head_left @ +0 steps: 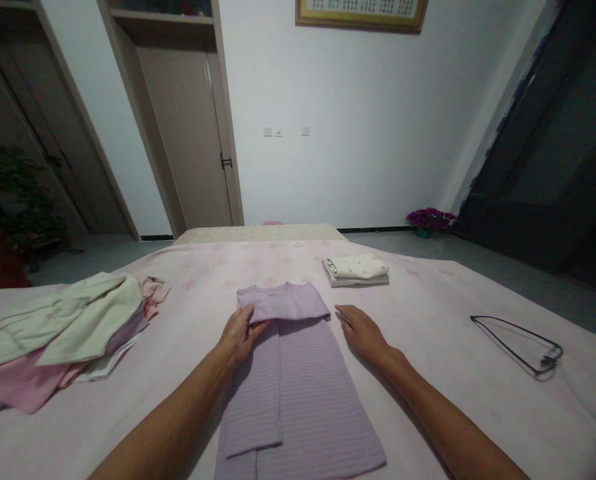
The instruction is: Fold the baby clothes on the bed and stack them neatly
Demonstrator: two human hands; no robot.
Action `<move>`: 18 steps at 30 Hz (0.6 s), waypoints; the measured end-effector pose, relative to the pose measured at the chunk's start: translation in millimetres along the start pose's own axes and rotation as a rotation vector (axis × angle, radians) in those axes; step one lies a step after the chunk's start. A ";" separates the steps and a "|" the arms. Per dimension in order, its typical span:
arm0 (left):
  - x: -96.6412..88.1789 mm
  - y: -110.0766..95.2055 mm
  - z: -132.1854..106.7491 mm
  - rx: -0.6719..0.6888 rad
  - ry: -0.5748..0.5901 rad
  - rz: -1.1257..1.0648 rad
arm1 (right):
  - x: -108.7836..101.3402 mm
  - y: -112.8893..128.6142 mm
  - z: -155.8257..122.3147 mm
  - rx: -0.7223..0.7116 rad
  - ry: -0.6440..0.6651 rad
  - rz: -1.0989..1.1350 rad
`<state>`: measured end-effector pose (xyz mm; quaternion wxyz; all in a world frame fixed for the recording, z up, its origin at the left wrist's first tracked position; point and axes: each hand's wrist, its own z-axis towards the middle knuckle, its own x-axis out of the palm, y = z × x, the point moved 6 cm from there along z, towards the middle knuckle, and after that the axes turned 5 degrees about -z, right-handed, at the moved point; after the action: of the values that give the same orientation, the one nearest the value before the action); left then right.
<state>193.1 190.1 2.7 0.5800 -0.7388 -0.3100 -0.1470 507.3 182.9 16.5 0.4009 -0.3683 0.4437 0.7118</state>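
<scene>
A lavender ribbed shirt (318, 387) lies lengthwise in front of me with a sleeve laid straight down over its body. Its neck end forms a band across the top, with the collar at the far edge. At the left end of that band, my left hand (241, 333) has its thumb on the cloth and its fingers along the lower edge, closed on the fabric. My right hand (363, 330) rests just right of the shirt's upper corner, fingers stretched out, holding nothing.
A loose pile of clothes (78, 320) in pale green, pink and white lies on the left. Folded garments (355, 268) are stacked beyond my right hand. A thin black wire frame (518, 340) lies at right on the pink floral bedsheet (428, 313).
</scene>
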 end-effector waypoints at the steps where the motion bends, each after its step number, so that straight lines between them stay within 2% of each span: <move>1: 0.1 -9.8 4.1 0.008 -0.013 -0.073 | 4.4 -2.7 -5.6 -0.028 0.028 -0.065; 5: -4.7 -55.8 21.3 0.047 -0.077 -0.199 | 12.1 14.6 -25.1 -0.150 0.114 -0.170; 9: -29.8 -88.8 37.0 0.053 -0.149 -0.249 | 12.5 50.0 -41.6 -0.206 0.226 -0.125; 14: -72.0 -97.4 47.6 0.031 -0.256 -0.232 | 4.5 92.8 -61.6 -0.248 0.342 -0.016; 18: -90.9 -93.8 48.8 0.019 -0.317 -0.189 | -1.6 115.0 -77.1 -0.307 0.399 0.001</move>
<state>57.7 223.0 8.3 0.5145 -0.7148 -0.4669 -0.0795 417.7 78.3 30.8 0.2446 -0.5579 0.4009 0.6842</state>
